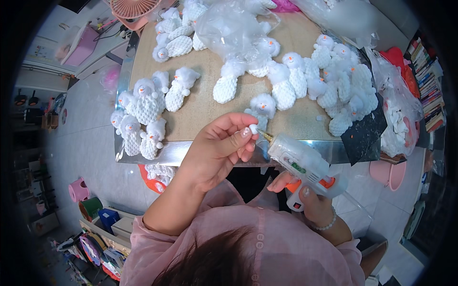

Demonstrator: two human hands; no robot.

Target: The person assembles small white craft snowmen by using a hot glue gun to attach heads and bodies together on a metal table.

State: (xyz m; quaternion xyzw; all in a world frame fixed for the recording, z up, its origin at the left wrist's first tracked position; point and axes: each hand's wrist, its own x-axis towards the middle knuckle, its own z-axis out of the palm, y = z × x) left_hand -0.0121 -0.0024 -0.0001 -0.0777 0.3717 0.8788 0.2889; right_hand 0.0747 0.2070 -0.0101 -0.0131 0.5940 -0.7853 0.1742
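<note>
My left hand (210, 155) is closed in a pinch, with a small white ball (253, 128) between thumb and forefinger. A hot glue gun (300, 157), white with a clear section and orange parts, is gripped by my right hand (315, 206). Its metal nozzle meets or nearly meets the ball; I cannot tell which. Just beyond my fingers lies a white knitted snowman doll (263, 106) with a fluffy head and an orange nose. A transparent glue stick (358, 205) appears to trail from the gun's back end.
More snowman dolls lie in groups at the left (145, 109) and right (341, 81) of the metal-edged table (205, 117). Clear plastic bags (234, 31) cover some at the back. A black sheet (360, 133) hangs over the right corner, and a pink fan (135, 8) stands back left.
</note>
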